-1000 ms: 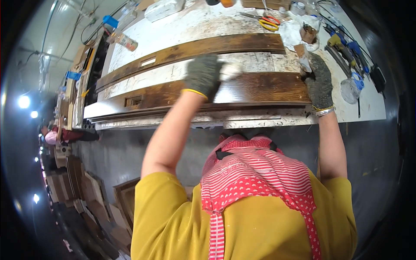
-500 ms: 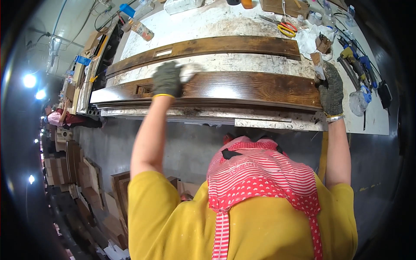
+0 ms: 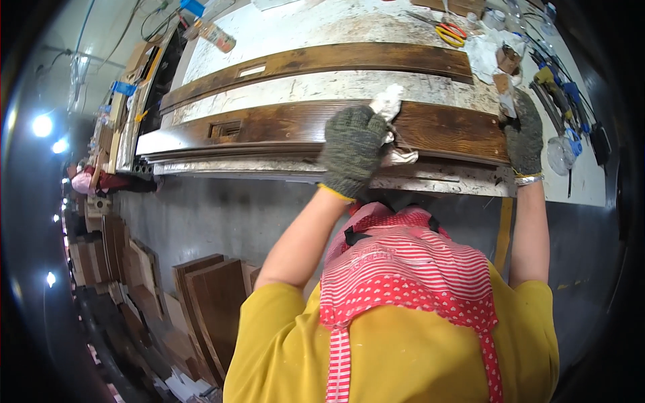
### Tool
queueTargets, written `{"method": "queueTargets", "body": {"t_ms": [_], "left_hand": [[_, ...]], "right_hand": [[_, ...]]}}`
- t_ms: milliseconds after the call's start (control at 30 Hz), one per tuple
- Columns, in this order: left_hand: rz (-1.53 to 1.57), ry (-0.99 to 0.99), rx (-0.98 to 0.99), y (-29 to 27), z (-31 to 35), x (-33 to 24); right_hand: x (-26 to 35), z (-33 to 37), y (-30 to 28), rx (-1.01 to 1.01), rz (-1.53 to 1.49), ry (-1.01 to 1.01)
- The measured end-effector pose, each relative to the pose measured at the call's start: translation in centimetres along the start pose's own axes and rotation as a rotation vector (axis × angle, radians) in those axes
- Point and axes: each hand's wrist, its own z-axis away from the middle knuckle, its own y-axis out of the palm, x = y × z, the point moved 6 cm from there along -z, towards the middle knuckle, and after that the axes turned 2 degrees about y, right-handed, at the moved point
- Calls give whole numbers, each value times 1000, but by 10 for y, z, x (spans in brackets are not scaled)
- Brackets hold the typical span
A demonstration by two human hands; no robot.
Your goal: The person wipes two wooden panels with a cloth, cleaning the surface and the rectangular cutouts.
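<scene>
My left hand (image 3: pixel 353 149), in a dark grey-green knit glove with a yellow cuff, is closed on a crumpled white rag (image 3: pixel 388 104). It presses the rag on a dark brown stained wooden board (image 3: pixel 282 126), right of the board's middle. A rectangular recess (image 3: pixel 225 129) is cut into this board's left part. My right hand (image 3: pixel 525 138), gloved alike, is at the board's right end. Its fingers close on a small brown and white folded piece (image 3: pixel 505 93), partly hidden by the glove. A second brown board (image 3: pixel 349 58) with a slot lies behind, parallel to the first.
On the stained white table (image 3: pixel 322 28) are orange-and-yellow-handled scissors (image 3: pixel 450 33), a bottle (image 3: pixel 218 37), white crumpled cloth (image 3: pixel 480 57) and a yellow-and-black tool (image 3: pixel 552 91). Wooden panels (image 3: pixel 215 309) lean at lower left. Another person (image 3: pixel 111 181) is at far left.
My left hand has swept the rag rightward along the front board, from near the recess to right of the middle. My right hand stays at the board's right end. The view has shifted slightly.
</scene>
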Motion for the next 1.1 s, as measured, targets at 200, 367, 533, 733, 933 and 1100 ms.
{"method": "queueTargets", "body": {"t_ms": [200, 367, 533, 733, 933, 1100], "left_hand": [[-245, -207, 77, 6, 54, 75], [-597, -458, 268, -53, 85, 175], [-430, -241, -21, -81, 48, 137], [-266, -85, 180, 12, 19, 42], [-385, -375, 251, -39, 40, 136], [-198, -95, 161, -2, 17, 71]], "right_hand": [[-11, 3, 7, 91, -394, 282], [6, 1, -3, 21, -82, -52], [1, 4, 9, 51, -269, 130], [14, 1, 29, 73, -900, 425], [47, 0, 5, -64, -208, -42], [20, 10, 25, 143, -667, 359]]}}
